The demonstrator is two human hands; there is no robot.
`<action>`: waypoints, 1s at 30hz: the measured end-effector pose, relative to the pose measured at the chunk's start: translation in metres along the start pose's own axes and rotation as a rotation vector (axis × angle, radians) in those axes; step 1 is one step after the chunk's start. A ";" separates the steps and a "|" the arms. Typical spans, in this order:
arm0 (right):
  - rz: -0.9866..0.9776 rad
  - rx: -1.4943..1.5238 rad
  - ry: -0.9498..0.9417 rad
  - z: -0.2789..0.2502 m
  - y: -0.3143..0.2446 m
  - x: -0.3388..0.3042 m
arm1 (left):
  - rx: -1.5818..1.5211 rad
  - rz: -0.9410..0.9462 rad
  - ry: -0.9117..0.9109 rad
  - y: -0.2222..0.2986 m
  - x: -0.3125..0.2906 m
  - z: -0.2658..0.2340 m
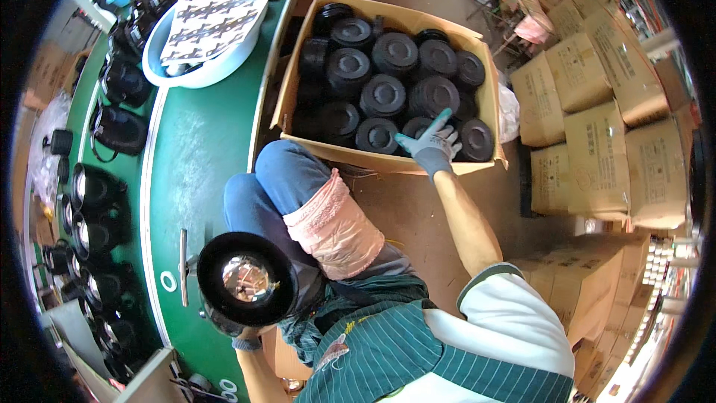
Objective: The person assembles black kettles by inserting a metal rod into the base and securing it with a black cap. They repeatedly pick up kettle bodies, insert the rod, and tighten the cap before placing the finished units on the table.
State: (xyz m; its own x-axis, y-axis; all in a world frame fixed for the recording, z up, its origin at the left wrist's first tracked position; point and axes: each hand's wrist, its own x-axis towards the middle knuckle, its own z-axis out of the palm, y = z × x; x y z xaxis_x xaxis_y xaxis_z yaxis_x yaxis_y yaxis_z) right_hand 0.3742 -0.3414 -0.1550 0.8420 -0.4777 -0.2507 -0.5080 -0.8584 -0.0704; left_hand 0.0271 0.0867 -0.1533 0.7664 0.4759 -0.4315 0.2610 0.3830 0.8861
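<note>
A black round pot (282,292) with a shiny metal inside is held at the lower left, its mouth facing up. My left hand (248,333) is closed on it from below, and most of its fingers are hidden behind the pot. To the right, my right hand (435,143), in a grey glove with teal fingertips, reaches over the near side of a cardboard box (358,158). Its thumb and forefinger are spread apart over the black round lids (383,95) stacked in the box. Whether it touches a lid is hard to tell.
A green workbench (198,149) runs along my left, bearing a pale blue basin (155,56) with a patterned sheet on it. Several black pots (95,235) line its far side. Stacked cartons (597,153) stand at the right. A pink cloth (339,227) covers my knee.
</note>
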 end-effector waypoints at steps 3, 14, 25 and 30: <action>-0.050 -0.308 0.018 0.012 -0.006 0.017 | -0.006 0.010 -0.023 0.001 0.002 0.003; -1.198 0.912 -0.753 -0.097 -0.068 -0.186 | -0.027 0.075 -0.138 0.011 0.008 0.002; -1.709 0.759 -0.677 -0.084 -0.083 -0.235 | 0.015 0.175 -0.106 0.020 -0.008 -0.021; -1.537 0.750 -0.921 -0.089 -0.086 -0.226 | 0.174 0.295 -0.063 0.045 -0.008 -0.022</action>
State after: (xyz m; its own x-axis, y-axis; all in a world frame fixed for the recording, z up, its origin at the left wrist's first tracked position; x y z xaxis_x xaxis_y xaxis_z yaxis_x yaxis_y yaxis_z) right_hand 0.2433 -0.1766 -0.0063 0.3616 0.9285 0.0852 0.2813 -0.0216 -0.9594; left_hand 0.0201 0.1175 -0.1134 0.8570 0.4942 -0.1459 0.1147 0.0931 0.9890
